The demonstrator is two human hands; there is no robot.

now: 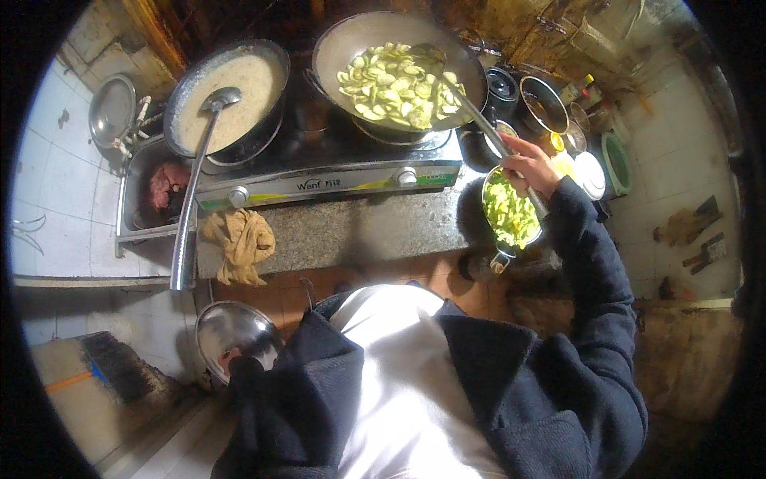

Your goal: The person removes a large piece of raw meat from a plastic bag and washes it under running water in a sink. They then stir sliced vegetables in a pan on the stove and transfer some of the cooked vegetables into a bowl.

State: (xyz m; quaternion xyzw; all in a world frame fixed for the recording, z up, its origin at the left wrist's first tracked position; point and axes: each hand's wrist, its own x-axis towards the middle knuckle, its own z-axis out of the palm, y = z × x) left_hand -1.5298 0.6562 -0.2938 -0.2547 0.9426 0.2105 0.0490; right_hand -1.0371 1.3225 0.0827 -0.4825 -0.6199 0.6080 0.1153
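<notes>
My right hand (529, 166) grips the long metal handle of a wok ladle (473, 111). The ladle's head rests among pale green vegetable slices (389, 84) in a wide wok (464, 39) on the right burner. Beneath that hand is a pan of chopped light-green vegetables (510, 209). My left hand (229, 357) is at a shiny metal basin (233, 320) low beside me and seems to hold it; the dark sleeve hides most of the hand. On the left burner sits a pan of whitish liquid (254, 84), with a second ladle (200, 155) lying across its rim.
A two-burner gas stove (323, 182) stands on a stone counter (359, 224). A tan cloth (242, 239) drapes over the counter's edge. Pink raw meat (169, 182) lies in the metal sink (127, 206). Several bowls, jars and a dark-liquid pan (543, 105) crowd the right side.
</notes>
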